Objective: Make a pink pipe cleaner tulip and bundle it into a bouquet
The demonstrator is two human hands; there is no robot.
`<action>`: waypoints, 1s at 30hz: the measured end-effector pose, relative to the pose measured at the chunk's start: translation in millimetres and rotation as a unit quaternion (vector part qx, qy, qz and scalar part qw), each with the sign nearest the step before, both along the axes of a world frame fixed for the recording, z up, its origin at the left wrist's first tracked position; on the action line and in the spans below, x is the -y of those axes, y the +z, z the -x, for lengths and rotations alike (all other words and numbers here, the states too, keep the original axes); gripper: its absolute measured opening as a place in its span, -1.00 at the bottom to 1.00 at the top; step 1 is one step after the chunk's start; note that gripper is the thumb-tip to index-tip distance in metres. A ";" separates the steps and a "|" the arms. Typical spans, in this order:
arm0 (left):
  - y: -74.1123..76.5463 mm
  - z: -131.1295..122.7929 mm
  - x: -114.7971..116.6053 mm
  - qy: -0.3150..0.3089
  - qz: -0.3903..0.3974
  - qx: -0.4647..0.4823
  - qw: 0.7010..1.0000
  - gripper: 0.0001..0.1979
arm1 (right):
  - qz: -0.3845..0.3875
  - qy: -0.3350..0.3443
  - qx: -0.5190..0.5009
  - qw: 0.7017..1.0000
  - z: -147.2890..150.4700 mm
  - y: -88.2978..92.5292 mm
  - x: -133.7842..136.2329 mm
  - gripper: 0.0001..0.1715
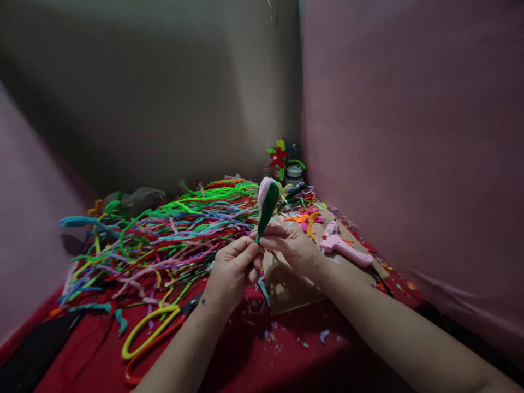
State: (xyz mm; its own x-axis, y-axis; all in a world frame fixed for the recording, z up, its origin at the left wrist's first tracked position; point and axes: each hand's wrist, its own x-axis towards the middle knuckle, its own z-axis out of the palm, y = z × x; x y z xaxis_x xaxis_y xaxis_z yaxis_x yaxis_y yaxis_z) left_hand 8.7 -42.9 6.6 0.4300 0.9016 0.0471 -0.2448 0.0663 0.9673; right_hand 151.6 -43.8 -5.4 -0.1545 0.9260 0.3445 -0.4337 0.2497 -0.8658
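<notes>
Between my two hands stands a pipe-cleaner flower bud [268, 204], pink at the upper left and dark green along its right side and narrow base. My left hand [235, 265] pinches the bottom of the bud between thumb and finger. My right hand [292, 245] is closed at the same narrow base from the other side, its fingertips touching the green part. Below the hands lies a piece of brown cardboard [292, 292]. A large heap of coloured pipe cleaners [180, 229] spreads to the left and behind my left hand.
Scissors [153, 333] with yellow and orange handles lie beside my left forearm. A pink glue gun [346, 248] rests on the cardboard at right. Farther back stand a white-lidded container [295, 173] and a red pipe-cleaner flower [278, 157]. Scraps dot the red cloth [286, 363].
</notes>
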 end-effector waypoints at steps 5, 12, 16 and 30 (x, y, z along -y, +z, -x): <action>-0.9 0.3 2.5 -0.087 0.102 0.069 0.989 -0.79 | -0.001 0.053 -0.006 0.999 -3.8 2.5 2.4 -0.82; -0.3 0.6 2.9 -0.046 0.002 -0.049 0.998 -0.78 | 0.025 0.009 -0.050 0.998 -0.1 -0.3 0.7 -0.84; -5.8 -1.3 4.8 0.100 -0.228 -0.207 0.946 -0.85 | 0.042 -0.028 -0.077 0.996 2.3 -4.9 -2.8 -0.86; -5.9 -3.8 -1.8 0.009 0.043 -0.036 0.998 -0.76 | 0.063 -0.059 -0.020 0.996 3.8 -4.1 -3.2 -0.84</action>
